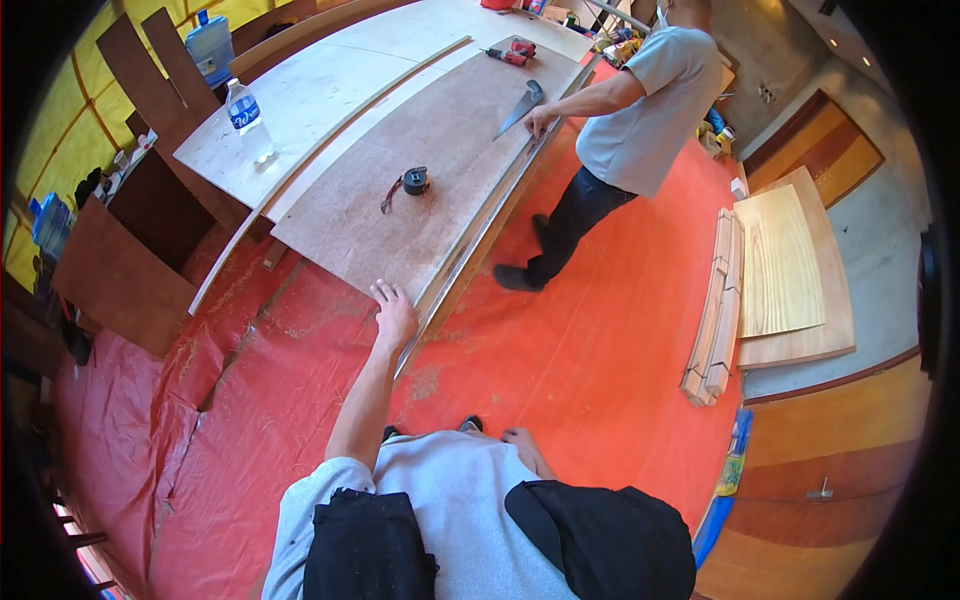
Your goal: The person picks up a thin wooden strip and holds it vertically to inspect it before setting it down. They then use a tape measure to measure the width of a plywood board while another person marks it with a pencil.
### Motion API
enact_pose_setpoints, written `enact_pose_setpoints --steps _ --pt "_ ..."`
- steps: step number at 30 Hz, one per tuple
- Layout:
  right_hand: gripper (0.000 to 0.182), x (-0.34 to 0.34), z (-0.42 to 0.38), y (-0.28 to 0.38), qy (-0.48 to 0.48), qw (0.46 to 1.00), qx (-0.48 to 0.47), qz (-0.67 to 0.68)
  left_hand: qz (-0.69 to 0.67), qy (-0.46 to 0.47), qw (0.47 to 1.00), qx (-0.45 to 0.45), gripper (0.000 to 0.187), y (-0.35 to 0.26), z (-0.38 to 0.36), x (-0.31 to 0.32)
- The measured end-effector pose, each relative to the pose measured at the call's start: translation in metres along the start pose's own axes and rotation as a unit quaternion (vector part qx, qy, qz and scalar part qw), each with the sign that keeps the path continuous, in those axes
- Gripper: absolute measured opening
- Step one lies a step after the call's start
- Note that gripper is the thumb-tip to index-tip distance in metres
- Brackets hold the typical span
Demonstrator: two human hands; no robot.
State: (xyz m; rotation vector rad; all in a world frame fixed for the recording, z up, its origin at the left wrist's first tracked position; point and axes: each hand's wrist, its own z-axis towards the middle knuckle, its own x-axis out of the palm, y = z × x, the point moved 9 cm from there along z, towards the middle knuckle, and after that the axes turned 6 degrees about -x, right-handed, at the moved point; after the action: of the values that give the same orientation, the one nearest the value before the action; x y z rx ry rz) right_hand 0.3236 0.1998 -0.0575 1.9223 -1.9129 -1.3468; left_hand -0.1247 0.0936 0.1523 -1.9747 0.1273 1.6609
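My left hand (395, 312) rests at the near corner of a brown plywood sheet (345, 225), fingers stretched out over its edge. Along the sheet's right side runs a long metal straightedge strip (480, 228), just beside my fingers. A black tape measure (415, 180) with a wrist strap lies on the plywood. My right hand (520, 438) hangs low beside my grey shirt, partly hidden by my body, its fingers barely showing. Farther along, a hand saw (519, 108) is on the sheet near a co-worker's hand (541, 120).
The co-worker (645, 110) stands at the sheet's right side. A red drill (512, 52) and a water bottle (249, 122) are on the worktable (330, 62). A long thin wood strip (330, 160) sticks out past the table. Bundled battens (715, 305) and panels lean at the right wall.
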Motion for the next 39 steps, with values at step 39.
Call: enact_pose_setpoints --steps 39 --pt "0.038 0.014 0.008 -0.012 0.036 0.999 0.015 0.035 0.013 -0.002 1.0 -0.01 0.079 0.001 0.0 0.001"
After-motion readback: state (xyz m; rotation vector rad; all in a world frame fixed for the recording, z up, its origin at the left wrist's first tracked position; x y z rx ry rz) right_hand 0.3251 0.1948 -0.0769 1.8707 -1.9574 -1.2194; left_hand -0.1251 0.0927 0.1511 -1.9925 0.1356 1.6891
